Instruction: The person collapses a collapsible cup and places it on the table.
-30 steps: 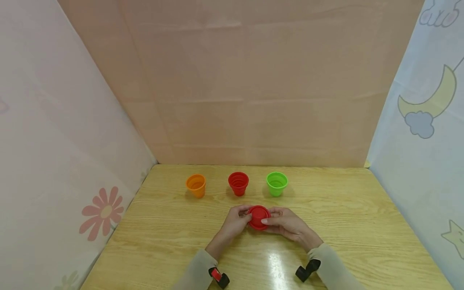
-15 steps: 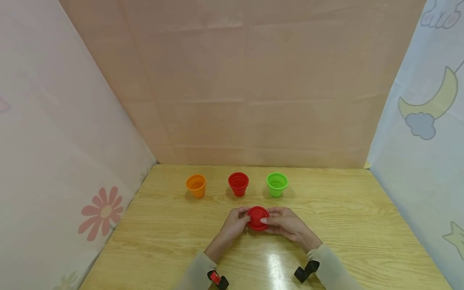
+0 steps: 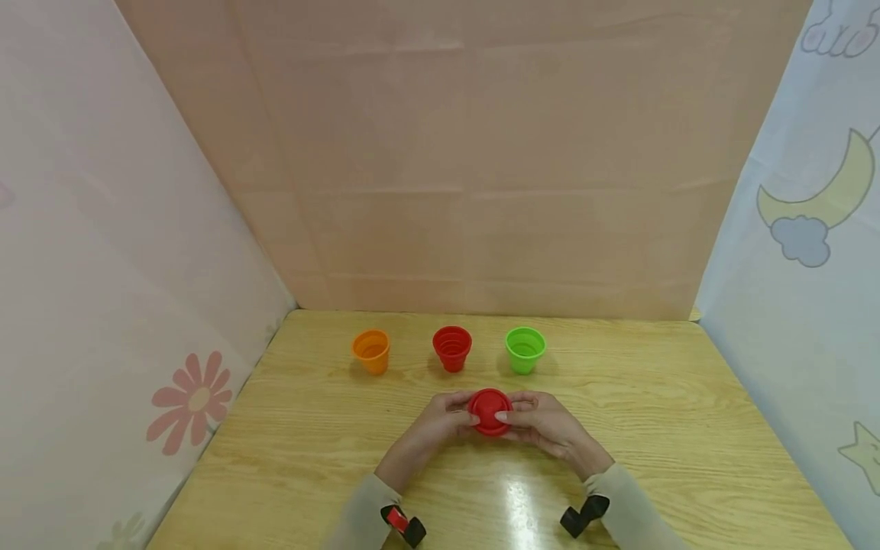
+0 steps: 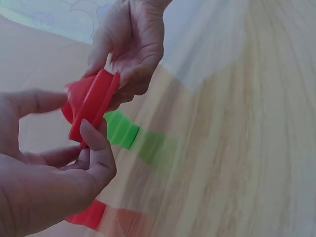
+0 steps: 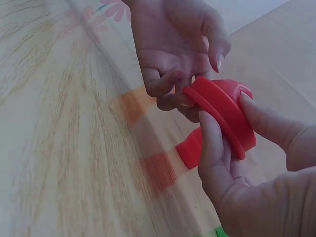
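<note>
A red collapsible cup [image 3: 490, 412], partly folded with its base turned up, is held between both hands above the table. My left hand [image 3: 440, 418] grips its left side; in the left wrist view the thumb is at the bulging base and the fingers [image 4: 96, 148] are at the rim. On the other side my right hand [image 3: 550, 424] pinches the cup, its thumb pressing on the base in the right wrist view. Beyond the hands stand an orange cup [image 3: 372, 351], another red cup [image 3: 452, 349] and a green cup [image 3: 525, 350], all upright and unfolded.
The wooden table [image 3: 289, 458] has a tan backdrop [image 3: 467, 191] behind it and patterned cloth walls at left and right. Black bands with small devices sit on both wrists. The three standing cups form a row just past the hands.
The left hand and forearm have shifted slightly left, and the left thumb sits lower on the held red cup. Its base has changed shape under the thumbs. The standing cups have not moved.
</note>
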Demonstrator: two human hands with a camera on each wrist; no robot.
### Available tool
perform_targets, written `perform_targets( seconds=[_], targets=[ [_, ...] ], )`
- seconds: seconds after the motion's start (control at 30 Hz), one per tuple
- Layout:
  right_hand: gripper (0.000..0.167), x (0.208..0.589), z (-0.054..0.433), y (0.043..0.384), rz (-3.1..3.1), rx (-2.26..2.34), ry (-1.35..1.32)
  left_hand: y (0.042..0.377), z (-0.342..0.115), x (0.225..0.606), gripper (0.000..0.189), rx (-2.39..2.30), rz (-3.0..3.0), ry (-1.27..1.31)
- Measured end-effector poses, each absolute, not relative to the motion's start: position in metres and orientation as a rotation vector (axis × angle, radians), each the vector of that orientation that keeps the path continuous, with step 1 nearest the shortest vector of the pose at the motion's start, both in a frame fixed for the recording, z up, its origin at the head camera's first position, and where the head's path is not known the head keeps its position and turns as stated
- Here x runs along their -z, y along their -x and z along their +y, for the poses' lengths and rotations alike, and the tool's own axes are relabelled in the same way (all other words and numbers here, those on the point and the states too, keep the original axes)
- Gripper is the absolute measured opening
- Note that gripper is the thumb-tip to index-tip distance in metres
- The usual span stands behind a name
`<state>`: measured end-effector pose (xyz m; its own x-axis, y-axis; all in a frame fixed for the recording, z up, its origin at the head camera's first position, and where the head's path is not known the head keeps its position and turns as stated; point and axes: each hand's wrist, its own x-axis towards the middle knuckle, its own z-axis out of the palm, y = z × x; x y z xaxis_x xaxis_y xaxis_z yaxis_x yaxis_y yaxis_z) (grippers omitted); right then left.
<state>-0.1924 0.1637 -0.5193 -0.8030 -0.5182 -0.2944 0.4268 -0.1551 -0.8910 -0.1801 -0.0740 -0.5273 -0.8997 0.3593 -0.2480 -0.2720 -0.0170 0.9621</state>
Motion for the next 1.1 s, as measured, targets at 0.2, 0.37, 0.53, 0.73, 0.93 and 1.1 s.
perform_targets(
  seconds=[0.2,0.37,0.53,0.73,0.93,1.1],
  targets=[
    [0.033,0.5212,0.1638,0.1927,1.522,1.973,0.164,0.1827,-0.0797,0.5292,0.052,-1.942,1.868,-0.157],
    [0.032,0.5213,0.164,0.1925,1.52,1.964,0.16,0.1832,-0.0802,0.5304,0.054,-1.95,1.887,-0.153],
    [0.032,0.5198,0.1642,0.1917,1.498,1.967,0.161,0.1829,-0.0805,0.5312,0.055,-1.954,1.884,-0.104],
    [0.031,0.519,0.1645,0.1921,1.493,1.966,0.171,0.1824,-0.0797,0.5304,0.05,-1.986,1.867,-0.067],
    [0.032,0.5205,0.1658,0.1925,1.509,1.964,0.176,0.1824,-0.0774,0.5296,0.048,-2.001,1.882,-0.051],
    [0.038,0.5244,0.1657,0.1909,1.567,1.953,0.171,0.1831,-0.0742,0.5323,0.049,-2.006,1.941,-0.046]
  ],
)
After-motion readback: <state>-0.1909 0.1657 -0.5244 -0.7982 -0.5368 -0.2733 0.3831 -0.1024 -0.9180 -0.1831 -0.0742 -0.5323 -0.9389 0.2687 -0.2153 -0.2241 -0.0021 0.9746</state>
